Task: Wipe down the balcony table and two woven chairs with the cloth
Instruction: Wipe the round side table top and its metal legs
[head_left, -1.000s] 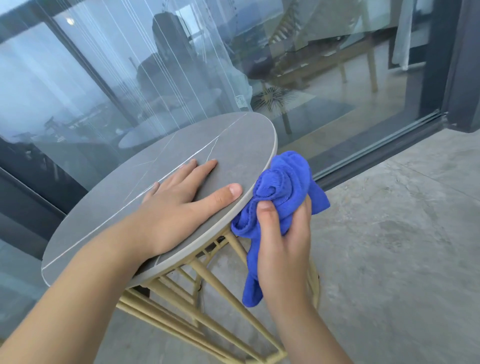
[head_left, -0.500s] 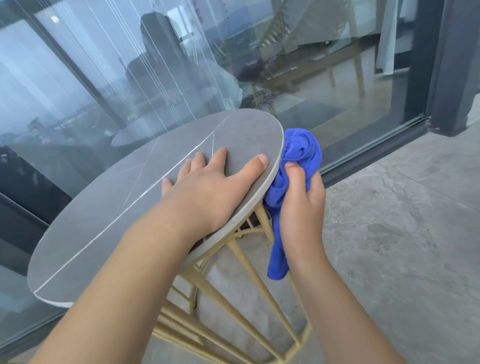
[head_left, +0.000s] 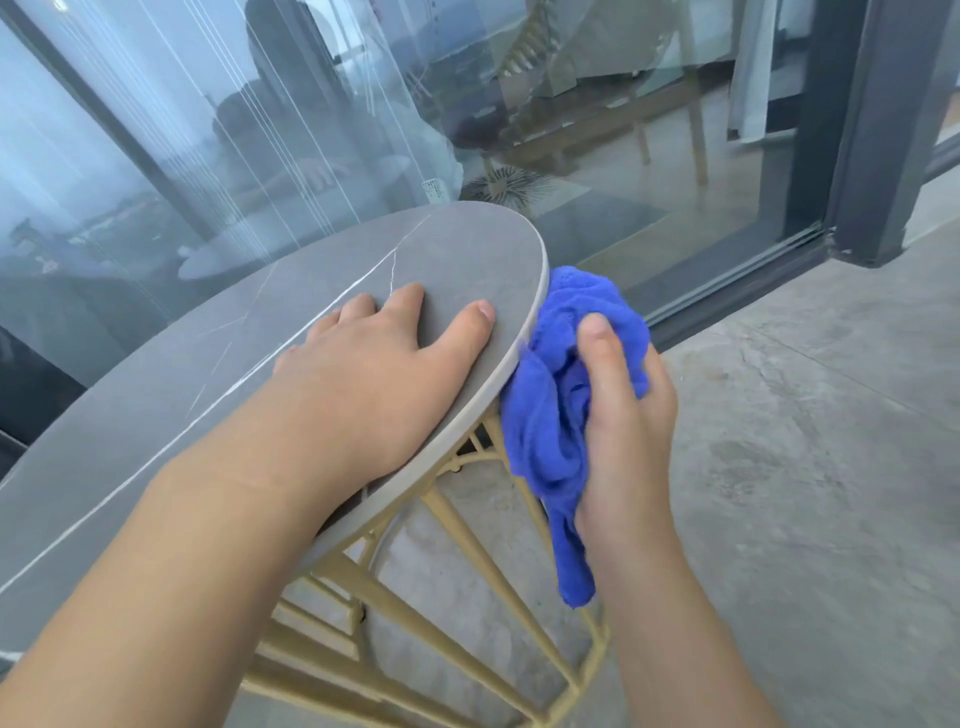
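Blue cloth (head_left: 558, 395), bunched in right hand (head_left: 623, 415), now further along round tabletop (head_left: 457, 254) rim than before. Left hand (head_left: 374, 374) flat, steadying. Edge wipe progressing; chairs pending.

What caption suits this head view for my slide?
Right hand presses a blue cloth against the table edge; left hand steadies it.

light: soft daylight, bright | glass door (head_left: 597, 156): hazy reflections | edges: wide-angle bend; slight blur
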